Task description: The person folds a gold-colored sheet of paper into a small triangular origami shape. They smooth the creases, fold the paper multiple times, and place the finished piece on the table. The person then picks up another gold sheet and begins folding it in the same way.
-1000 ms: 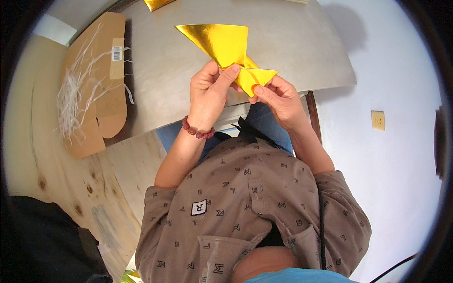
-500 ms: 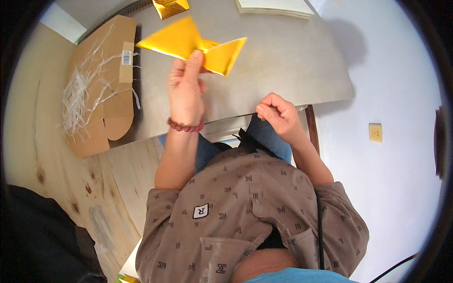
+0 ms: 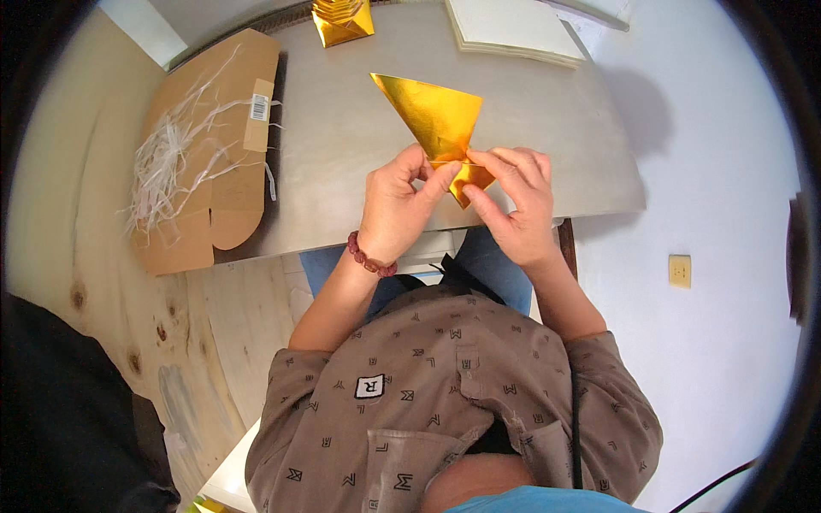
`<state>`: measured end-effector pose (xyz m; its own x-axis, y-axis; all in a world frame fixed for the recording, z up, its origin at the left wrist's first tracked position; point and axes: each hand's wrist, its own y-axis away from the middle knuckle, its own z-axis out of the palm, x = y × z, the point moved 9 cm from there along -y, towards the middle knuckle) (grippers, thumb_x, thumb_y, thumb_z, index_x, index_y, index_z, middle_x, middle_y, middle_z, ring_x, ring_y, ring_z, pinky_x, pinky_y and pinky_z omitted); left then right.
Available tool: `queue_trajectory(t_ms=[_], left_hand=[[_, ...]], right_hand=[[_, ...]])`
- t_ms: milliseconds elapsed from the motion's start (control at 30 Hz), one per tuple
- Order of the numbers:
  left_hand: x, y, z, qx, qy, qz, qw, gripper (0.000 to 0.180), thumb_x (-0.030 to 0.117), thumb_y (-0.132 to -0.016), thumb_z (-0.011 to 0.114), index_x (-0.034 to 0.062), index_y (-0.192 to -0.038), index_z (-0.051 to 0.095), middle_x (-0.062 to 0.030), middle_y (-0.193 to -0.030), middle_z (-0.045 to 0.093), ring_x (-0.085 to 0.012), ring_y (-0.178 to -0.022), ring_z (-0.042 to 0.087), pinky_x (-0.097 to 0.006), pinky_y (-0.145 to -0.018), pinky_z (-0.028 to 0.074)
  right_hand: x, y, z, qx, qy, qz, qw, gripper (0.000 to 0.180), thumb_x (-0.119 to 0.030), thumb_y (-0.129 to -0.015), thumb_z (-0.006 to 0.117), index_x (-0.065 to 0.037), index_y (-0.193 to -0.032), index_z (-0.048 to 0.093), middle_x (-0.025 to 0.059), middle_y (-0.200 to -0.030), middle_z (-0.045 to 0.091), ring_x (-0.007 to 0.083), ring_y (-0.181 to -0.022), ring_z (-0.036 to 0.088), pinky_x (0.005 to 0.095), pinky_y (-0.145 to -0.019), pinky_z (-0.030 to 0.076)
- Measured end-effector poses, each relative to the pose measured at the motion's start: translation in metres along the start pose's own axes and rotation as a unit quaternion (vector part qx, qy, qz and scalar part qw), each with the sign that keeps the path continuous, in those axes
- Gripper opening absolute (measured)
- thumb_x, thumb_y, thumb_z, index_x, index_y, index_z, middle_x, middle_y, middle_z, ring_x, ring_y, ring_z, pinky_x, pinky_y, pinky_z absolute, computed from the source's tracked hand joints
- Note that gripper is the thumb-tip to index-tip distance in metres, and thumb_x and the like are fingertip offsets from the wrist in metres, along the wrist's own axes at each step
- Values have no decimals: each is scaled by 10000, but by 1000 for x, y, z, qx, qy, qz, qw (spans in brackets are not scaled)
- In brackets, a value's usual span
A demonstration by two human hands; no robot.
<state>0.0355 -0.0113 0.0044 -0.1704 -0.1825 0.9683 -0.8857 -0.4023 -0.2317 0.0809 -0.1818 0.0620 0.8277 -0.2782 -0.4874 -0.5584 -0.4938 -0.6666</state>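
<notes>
A sheet of shiny gold foil paper (image 3: 436,111), folded to a narrow waist, is held above the near part of the table. Its large pointed flap fans out away from me, and a smaller flap shows below the waist between my hands. My left hand (image 3: 402,192), with a dark red bead bracelet (image 3: 372,261) on the wrist, pinches the paper from the left near the waist. From the right, my right hand (image 3: 517,197) grips the same spot with thumb and fingers. Part of the small flap is hidden behind my fingers.
A stack of folded gold paper pieces (image 3: 342,21) stands at the table's far edge, left of a pile of white sheets (image 3: 513,30). An opened cardboard box (image 3: 244,179) with white shredded strips (image 3: 162,171) lies at the left of the grey table (image 3: 581,162).
The gold paper has come nearer and to the right and has turned, its large flap now pointing away. My right hand has risen from the table edge and taken hold of it too.
</notes>
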Motion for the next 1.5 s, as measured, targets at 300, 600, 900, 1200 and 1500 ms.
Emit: queue_trajectory(t_ms=[300,600,900,1200,1500], left_hand=[[1,6,8,-31,81,-39,995,113,129,-1004,724,36,-968,669,22,-813,686,-37,-710,592,-220,-605,503],[-16,6,17,-84,277,-121,950,134,169,-1020,711,37,-1039,704,9,-864,709,-37,-682,615,-200,-565,529],[-14,4,6,-4,259,-104,960,171,192,-1015,720,50,-1108,741,15,-929,704,-37,-779,620,-218,-574,553],[22,11,20,-73,74,86,991,282,134,-996,730,12,-1244,673,-36,-1033,652,-112,-842,633,-239,-719,538],[45,17,8,-277,-200,79,936,274,0,-900,689,33,-1170,729,-101,-949,701,-186,-777,669,-288,-705,529]], right_hand=[[19,8,24,-42,-109,120,986,199,-114,-822,832,-112,-937,670,17,-949,680,248,-976,565,398,-926,431],[29,17,30,-17,-244,201,949,128,-50,-899,740,-64,-919,614,35,-921,628,227,-967,545,350,-867,457],[28,12,22,27,-206,146,967,139,-32,-928,710,-55,-922,573,92,-1071,604,221,-1096,554,312,-799,502],[34,18,33,7,-261,181,948,99,-58,-933,734,-59,-985,650,106,-1133,601,217,-1094,580,354,-981,476],[5,-2,-64,106,-154,96,978,225,2,-886,706,-43,-1107,714,118,-1168,690,250,-1130,625,370,-1049,449]])
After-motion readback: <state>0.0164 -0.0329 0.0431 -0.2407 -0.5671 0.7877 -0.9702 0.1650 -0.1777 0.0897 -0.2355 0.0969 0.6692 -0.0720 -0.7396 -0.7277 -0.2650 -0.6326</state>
